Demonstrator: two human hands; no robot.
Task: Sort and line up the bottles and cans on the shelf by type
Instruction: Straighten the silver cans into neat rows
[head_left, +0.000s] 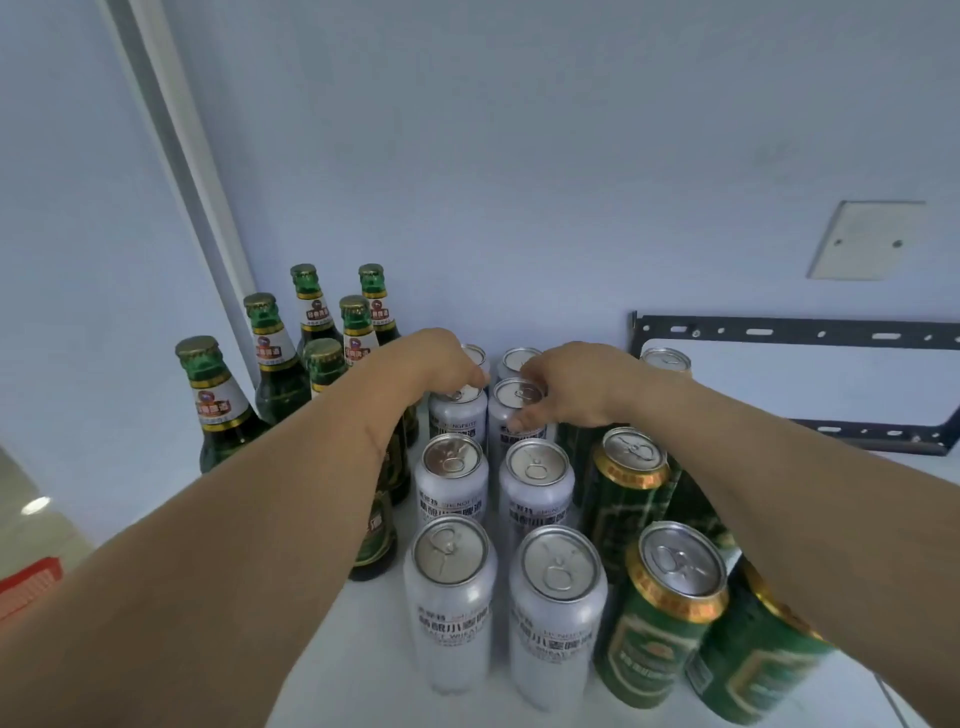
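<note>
Hands (441, 364) atop white cans (517, 410)

Eight white cans (535, 499), in two columns of four running from the front edge of the shelf (366, 649) toward the back. Six green glass bottles (280, 389) with caps in view at the left end, plus seemingly two more bodies, partly covered, nearer the front edge. At least four green cans (628, 509) along the right side, perhaps six; the covered ones too hidden to count surely.

soft even light, warped edges
</note>
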